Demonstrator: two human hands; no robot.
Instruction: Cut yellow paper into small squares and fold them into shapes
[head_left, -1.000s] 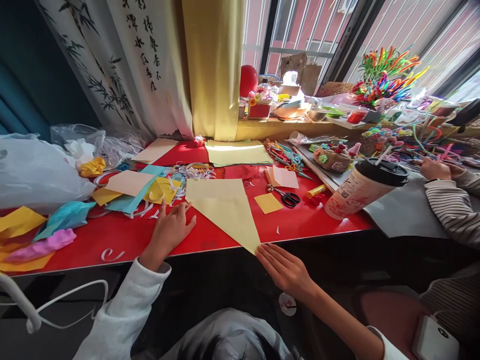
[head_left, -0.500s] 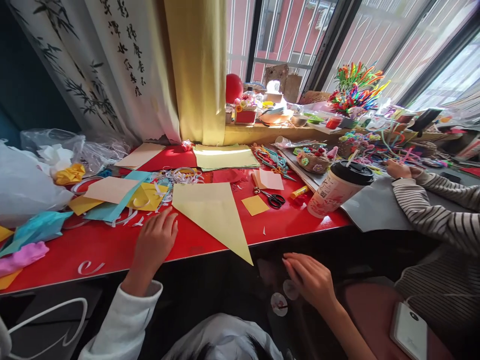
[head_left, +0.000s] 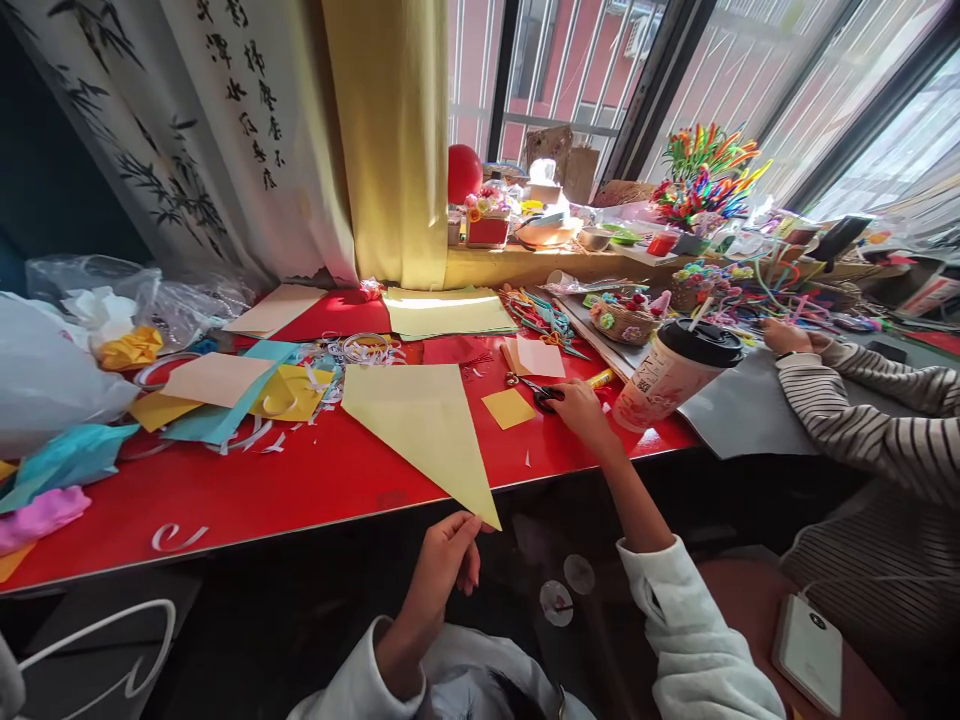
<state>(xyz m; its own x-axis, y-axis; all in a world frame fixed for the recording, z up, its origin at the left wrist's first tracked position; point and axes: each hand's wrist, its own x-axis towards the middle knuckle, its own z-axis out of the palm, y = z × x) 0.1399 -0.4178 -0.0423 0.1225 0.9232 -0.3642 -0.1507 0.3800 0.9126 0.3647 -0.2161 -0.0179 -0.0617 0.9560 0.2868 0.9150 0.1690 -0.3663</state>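
Observation:
A large sheet of pale yellow paper (head_left: 425,425), folded to a slanted point, lies on the red table and juts over its front edge. My left hand (head_left: 441,562) pinches the sheet's overhanging tip between thumb and fingers. At the right, my right hand (head_left: 583,412) has its fingers closed at the black handles of the scissors (head_left: 543,396), which still rest on the tabletop. A small orange-yellow paper square (head_left: 508,408) lies just left of the scissors, and light pink paper (head_left: 538,357) is behind them.
A lidded paper cup (head_left: 660,385) stands right of my right hand, with a yellow glue stick (head_left: 601,379) beside it. Coloured paper scraps (head_left: 217,385) and plastic bags (head_left: 60,360) crowd the left. Another person's striped sleeves (head_left: 832,400) rest over a grey board (head_left: 739,410).
My left hand moved from the table, left of the sheet, to the sheet's tip and took hold of it. My right hand rose from below the table edge to the scissors and closed on their handles.

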